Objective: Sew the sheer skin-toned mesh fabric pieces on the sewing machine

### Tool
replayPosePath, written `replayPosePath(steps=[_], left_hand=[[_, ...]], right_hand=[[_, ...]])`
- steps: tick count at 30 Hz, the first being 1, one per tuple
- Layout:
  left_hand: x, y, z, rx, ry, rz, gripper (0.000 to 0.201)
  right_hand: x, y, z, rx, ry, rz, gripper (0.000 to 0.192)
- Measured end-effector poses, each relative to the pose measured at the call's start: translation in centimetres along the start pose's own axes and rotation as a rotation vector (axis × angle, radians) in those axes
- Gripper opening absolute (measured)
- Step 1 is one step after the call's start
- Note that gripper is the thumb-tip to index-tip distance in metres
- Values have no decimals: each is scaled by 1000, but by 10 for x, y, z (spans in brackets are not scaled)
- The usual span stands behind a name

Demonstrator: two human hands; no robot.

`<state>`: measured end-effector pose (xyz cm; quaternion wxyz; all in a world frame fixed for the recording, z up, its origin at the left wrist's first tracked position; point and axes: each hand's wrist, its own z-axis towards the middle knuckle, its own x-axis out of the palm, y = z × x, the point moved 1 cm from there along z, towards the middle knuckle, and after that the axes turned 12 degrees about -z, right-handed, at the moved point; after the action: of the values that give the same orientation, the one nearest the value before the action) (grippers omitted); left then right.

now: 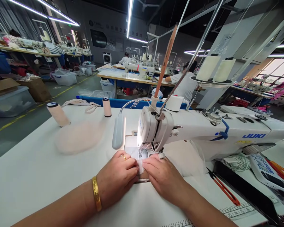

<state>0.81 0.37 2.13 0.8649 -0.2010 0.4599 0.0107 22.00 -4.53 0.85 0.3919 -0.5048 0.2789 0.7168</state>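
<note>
Both hands press a small white fabric strip (pixel 140 166) flat on the table (pixel 33 176), just in front of the sewing machine (pixel 203 132) needle. The left hand (pixel 117 178) has its fingers curled together on the strip's left end; the right hand (pixel 163 176) lays its fingers together on the right end. Left of the hands the table lies bare up to a pale fabric pile (pixel 79 138) and 2 thread spools (pixel 58 114). The needle area is partly hidden behind the lamp (pixel 118 132).
</note>
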Motion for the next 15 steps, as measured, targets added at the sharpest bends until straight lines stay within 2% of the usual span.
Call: replayPosePath(steps=[6,12,15], left_hand=[[-1,-3,-2,2,67,-48,19],[3,1,-8,64,19,-54,15],[3,1,-8,57,32,-54,15]], right_hand=[[0,2,0,4,-25,-5,30],[1,5,-2,-28,-87,36,34],[2,5,-1,-27,-92,34,35]])
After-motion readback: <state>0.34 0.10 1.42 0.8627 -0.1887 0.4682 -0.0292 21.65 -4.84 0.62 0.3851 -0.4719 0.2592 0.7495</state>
